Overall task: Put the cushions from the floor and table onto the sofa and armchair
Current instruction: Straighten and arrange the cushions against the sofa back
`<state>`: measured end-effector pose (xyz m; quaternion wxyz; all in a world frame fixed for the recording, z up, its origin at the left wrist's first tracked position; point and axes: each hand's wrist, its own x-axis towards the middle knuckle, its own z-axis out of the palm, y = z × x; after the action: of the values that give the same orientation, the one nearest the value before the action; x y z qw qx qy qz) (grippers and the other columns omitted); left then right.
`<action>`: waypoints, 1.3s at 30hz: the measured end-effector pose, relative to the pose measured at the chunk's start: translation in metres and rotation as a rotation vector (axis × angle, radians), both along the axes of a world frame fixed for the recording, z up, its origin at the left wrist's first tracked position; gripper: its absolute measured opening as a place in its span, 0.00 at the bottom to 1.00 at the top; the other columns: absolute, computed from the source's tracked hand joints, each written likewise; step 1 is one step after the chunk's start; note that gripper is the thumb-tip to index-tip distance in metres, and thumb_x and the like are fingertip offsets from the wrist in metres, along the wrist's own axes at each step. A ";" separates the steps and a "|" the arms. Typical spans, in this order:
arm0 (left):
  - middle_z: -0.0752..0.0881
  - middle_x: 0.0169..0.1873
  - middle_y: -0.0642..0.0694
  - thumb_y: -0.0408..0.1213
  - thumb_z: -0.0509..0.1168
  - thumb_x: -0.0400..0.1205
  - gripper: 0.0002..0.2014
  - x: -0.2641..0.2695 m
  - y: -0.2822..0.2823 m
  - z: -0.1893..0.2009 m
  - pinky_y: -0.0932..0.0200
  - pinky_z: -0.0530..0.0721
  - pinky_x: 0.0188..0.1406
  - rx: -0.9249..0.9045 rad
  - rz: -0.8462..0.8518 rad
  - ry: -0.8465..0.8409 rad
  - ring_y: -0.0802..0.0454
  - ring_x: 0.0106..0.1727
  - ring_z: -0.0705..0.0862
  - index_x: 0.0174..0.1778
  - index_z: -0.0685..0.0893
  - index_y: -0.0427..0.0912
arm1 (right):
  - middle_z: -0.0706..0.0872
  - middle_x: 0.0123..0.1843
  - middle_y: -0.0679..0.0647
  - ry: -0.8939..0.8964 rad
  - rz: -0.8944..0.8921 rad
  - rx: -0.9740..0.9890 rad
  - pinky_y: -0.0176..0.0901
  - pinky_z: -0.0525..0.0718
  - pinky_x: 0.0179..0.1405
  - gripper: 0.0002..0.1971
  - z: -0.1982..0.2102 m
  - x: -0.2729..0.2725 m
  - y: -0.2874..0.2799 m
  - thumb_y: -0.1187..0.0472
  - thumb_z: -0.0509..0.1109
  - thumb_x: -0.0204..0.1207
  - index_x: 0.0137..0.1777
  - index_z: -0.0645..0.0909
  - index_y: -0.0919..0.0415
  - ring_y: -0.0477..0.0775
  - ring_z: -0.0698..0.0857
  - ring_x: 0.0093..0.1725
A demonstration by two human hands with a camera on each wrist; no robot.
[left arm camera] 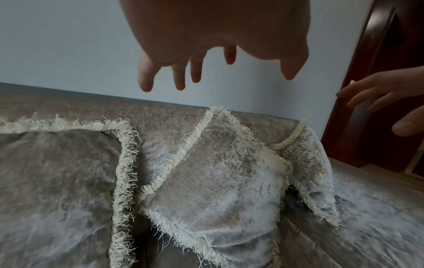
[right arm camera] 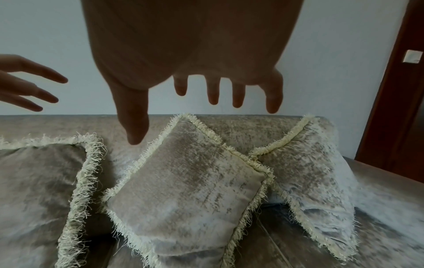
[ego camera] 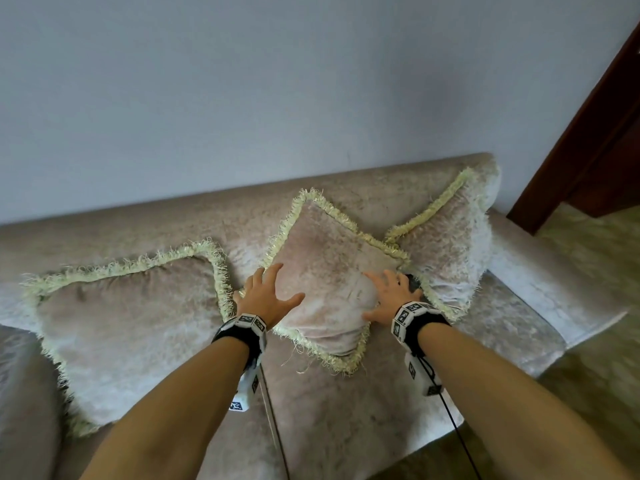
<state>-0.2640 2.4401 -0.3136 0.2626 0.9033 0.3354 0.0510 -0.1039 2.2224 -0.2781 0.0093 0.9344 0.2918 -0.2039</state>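
Note:
Three beige velvet cushions with pale fringe lean against the back of the sofa. The large left cushion lies tilted toward the seat. The middle cushion stands on a corner, and the right cushion leans behind it near the sofa's end. My left hand and right hand hover just in front of the middle cushion with fingers spread, holding nothing. The wrist views show both hands, the left and the right, clear above the middle cushion.
A plain pale wall rises behind the sofa. A dark wooden door frame stands at the right, with patterned floor beside the sofa's right end. Bare seat lies in front of the cushions.

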 end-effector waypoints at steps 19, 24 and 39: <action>0.58 0.84 0.45 0.73 0.63 0.72 0.44 0.142 0.111 -0.096 0.26 0.60 0.76 -0.204 0.257 0.042 0.41 0.83 0.60 0.82 0.54 0.64 | 0.45 0.87 0.52 -0.050 0.334 -0.164 0.72 0.54 0.79 0.45 -0.043 0.170 0.184 0.43 0.73 0.75 0.84 0.47 0.38 0.64 0.44 0.85; 0.60 0.83 0.43 0.71 0.64 0.72 0.43 0.148 0.133 -0.121 0.27 0.61 0.75 -0.216 0.296 0.088 0.40 0.82 0.60 0.82 0.55 0.65 | 0.43 0.87 0.52 -0.050 0.420 -0.233 0.72 0.47 0.79 0.43 -0.048 0.195 0.229 0.43 0.69 0.78 0.85 0.45 0.37 0.63 0.41 0.85; 0.56 0.85 0.44 0.71 0.67 0.70 0.48 0.178 0.169 -0.166 0.27 0.60 0.77 -0.320 0.380 0.169 0.38 0.83 0.60 0.81 0.45 0.74 | 0.44 0.87 0.53 -0.269 0.706 -0.195 0.86 0.50 0.73 0.44 -0.092 0.212 0.339 0.43 0.72 0.74 0.83 0.49 0.40 0.69 0.39 0.84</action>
<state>-0.0863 2.6096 -0.4792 0.3589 0.7720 0.5237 -0.0298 0.1078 2.5609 -0.3705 0.2061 0.7896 0.5708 -0.0906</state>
